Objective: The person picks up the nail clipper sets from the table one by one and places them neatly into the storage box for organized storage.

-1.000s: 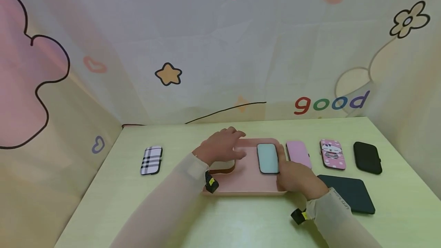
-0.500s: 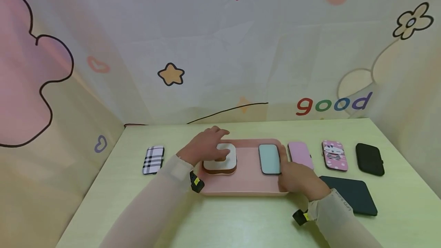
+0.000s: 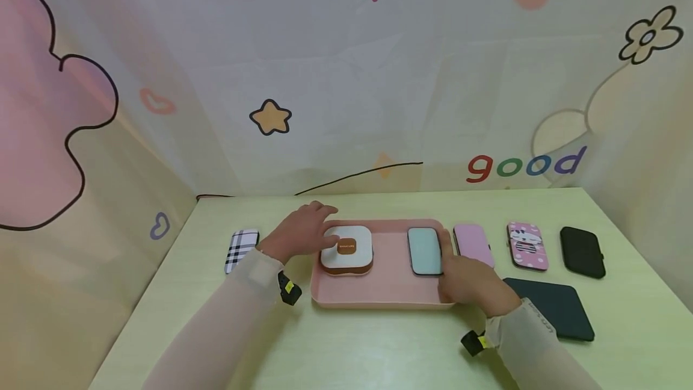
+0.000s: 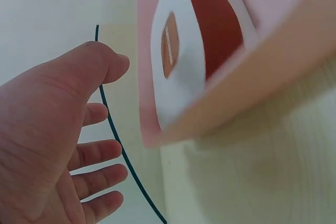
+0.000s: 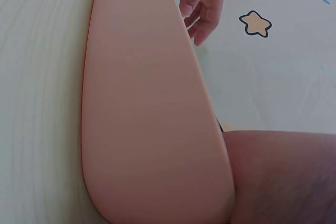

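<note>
A shallow pink tray (image 3: 390,290) lies on the table. Inside its left half sits a toast-shaped white box with brown sides (image 3: 354,265) and a small brown label. A flat light-blue case (image 3: 425,251) lies in the right half. Over the tray's left end, my left hand (image 3: 296,232) is spread, its thumb near the box; in the left wrist view the hand (image 4: 50,135) holds nothing. At the right end, my right hand (image 3: 470,283) grips the tray's side, index finger along the rim. The right wrist view shows the tray's outer wall (image 5: 142,98); most fingers are hidden there.
Right of the tray lie a plain pink case (image 3: 473,244), a pink patterned case (image 3: 527,246) and a black case (image 3: 582,252). A dark flat rectangle (image 3: 554,309) lies in front of them, partly under the right arm. A plaid case (image 3: 240,248) lies at left, partly covered by the left wrist.
My left hand has drawn back leftward from over the white box, uncovering it and its label. The right hand has kept its place at the tray's right end.
</note>
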`<control>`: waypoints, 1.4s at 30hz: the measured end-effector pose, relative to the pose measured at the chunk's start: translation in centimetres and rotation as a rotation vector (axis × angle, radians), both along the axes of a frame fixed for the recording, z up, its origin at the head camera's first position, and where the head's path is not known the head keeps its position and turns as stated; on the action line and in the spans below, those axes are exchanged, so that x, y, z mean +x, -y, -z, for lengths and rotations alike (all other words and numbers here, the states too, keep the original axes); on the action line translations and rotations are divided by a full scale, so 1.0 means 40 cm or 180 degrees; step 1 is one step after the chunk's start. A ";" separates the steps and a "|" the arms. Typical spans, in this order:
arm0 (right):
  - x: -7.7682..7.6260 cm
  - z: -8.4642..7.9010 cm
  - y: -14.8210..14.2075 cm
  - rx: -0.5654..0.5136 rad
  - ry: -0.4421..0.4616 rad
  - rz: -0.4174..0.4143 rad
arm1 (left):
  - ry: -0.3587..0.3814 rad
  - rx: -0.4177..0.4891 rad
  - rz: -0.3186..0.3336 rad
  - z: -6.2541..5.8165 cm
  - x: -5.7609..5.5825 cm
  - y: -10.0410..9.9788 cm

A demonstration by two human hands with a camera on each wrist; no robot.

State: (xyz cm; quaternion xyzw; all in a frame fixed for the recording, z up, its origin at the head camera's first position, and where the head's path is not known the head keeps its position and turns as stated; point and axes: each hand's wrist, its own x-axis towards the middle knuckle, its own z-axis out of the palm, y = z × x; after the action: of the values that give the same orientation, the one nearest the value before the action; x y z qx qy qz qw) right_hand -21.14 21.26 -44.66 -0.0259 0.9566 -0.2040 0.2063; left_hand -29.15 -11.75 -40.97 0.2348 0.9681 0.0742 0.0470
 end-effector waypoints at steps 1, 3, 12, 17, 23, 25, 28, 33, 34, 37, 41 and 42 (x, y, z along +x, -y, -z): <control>0.000 0.001 0.000 0.0010 -0.0006 -0.0004 | 0.0003 0.0008 -0.0034 0.003 0.000 0.007; 0.001 0.001 0.000 0.0018 -0.0023 -0.0005 | 0.0003 0.0050 -0.0095 0.010 -0.001 0.023; 0.002 0.001 0.000 0.0010 -0.0017 -0.0013 | 0.0031 0.0197 -0.0206 0.035 -0.003 0.089; 0.002 0.003 -0.001 -0.0022 0.0010 0.0003 | -0.0031 0.0197 -0.0201 0.045 -0.003 0.123; 0.003 0.003 -0.001 0.0023 -0.0076 -0.0074 | -0.0010 0.0250 -0.0234 0.052 -0.001 0.161; 0.003 0.003 0.000 0.0029 -0.0079 -0.0081 | 0.0026 0.0258 -0.0266 0.055 0.000 0.175; 0.005 0.001 0.000 0.0019 -0.0088 -0.0080 | 0.0071 0.0258 -0.0305 0.059 0.002 0.197; 0.006 -0.002 0.000 -0.0029 -0.0097 -0.0072 | 0.0099 0.0248 -0.0333 0.068 0.000 0.226; 0.006 -0.001 0.000 -0.0031 -0.0094 -0.0072 | 0.0102 0.0238 -0.0340 0.070 0.001 0.231; 0.006 0.002 0.000 -0.0029 -0.0078 -0.0069 | 0.0117 0.0219 -0.0380 0.072 0.003 0.249; 0.006 0.003 0.000 -0.0024 -0.0071 -0.0075 | 0.0136 0.0194 -0.0439 0.079 0.004 0.278; 0.006 0.002 0.000 -0.0024 -0.0075 -0.0082 | 0.0143 0.0182 -0.0455 0.081 0.004 0.285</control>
State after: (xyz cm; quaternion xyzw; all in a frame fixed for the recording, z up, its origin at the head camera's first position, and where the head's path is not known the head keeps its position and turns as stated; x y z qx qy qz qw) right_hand -20.90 21.26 -44.73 -0.0413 0.9578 -0.2046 0.1976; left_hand -28.98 -23.14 -44.21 0.1646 0.9785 0.1103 0.0566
